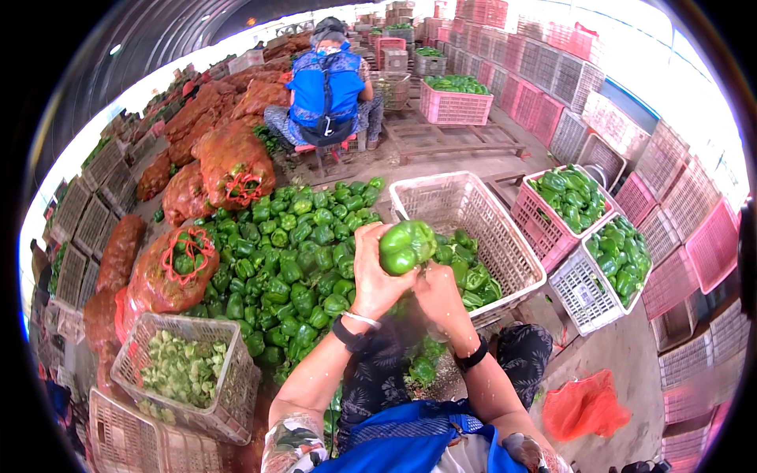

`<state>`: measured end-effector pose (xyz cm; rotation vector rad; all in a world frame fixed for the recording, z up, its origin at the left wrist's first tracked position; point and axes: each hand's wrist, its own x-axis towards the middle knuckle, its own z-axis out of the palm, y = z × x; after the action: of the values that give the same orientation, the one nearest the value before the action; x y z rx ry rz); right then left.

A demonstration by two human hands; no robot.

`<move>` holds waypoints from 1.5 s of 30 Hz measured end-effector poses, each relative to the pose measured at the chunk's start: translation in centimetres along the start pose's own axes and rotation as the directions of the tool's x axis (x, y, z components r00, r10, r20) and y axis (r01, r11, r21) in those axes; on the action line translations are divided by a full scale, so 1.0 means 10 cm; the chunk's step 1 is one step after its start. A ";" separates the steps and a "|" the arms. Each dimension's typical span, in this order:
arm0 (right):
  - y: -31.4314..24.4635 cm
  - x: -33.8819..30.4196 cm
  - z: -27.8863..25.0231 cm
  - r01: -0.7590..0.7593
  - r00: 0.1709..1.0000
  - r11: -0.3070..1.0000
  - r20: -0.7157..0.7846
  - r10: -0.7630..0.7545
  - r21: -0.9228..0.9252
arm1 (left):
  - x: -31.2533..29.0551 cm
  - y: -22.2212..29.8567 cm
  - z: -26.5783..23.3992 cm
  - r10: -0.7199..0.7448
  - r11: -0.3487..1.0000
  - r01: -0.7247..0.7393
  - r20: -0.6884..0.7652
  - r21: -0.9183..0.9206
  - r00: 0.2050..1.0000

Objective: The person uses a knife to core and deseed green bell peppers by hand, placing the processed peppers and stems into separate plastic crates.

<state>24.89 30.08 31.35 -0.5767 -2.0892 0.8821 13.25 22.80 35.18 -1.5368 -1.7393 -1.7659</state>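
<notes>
In my left hand [374, 274] is a large green bell pepper [407, 247], with the fingers wrapped round its side. My right hand [438, 298] is closed just below and beside the pepper; whatever it holds is hidden. Both hands are above my lap, between a big heap of green peppers [292, 264] on the left and a pale plastic crate [509, 251] on the right. Several peppers lie in the near left part of that crate.
Two pepper-filled crates, one pink [544, 226] and one white [587, 298], stand at right. A crate of pale green trimmings [236, 370] is lower left. Red mesh sacks [233, 162] line the left. A red mesh bag [585, 406] lies lower right. Ahead sits another person [325, 94].
</notes>
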 end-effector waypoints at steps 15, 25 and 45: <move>0.94 -0.41 -0.25 -0.155 0.987 0.920 -0.094 0.130 -0.359 | 0.04 -0.39 0.70 -0.519 0.246 0.482 0.306 -0.841 0.798; 0.52 0.14 -0.58 -0.045 0.962 0.990 -0.260 0.078 0.131 | 0.11 -0.45 0.73 -0.408 0.085 0.590 0.512 -0.803 0.756; 0.65 0.12 -0.49 -0.326 0.861 0.841 -0.232 0.453 0.433 | -0.05 -0.52 0.57 -0.265 0.054 0.620 0.588 -0.782 0.764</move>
<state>28.76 37.00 29.27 -0.8936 -1.4627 1.2942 12.38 28.74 30.24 -1.6938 -1.1415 -3.6945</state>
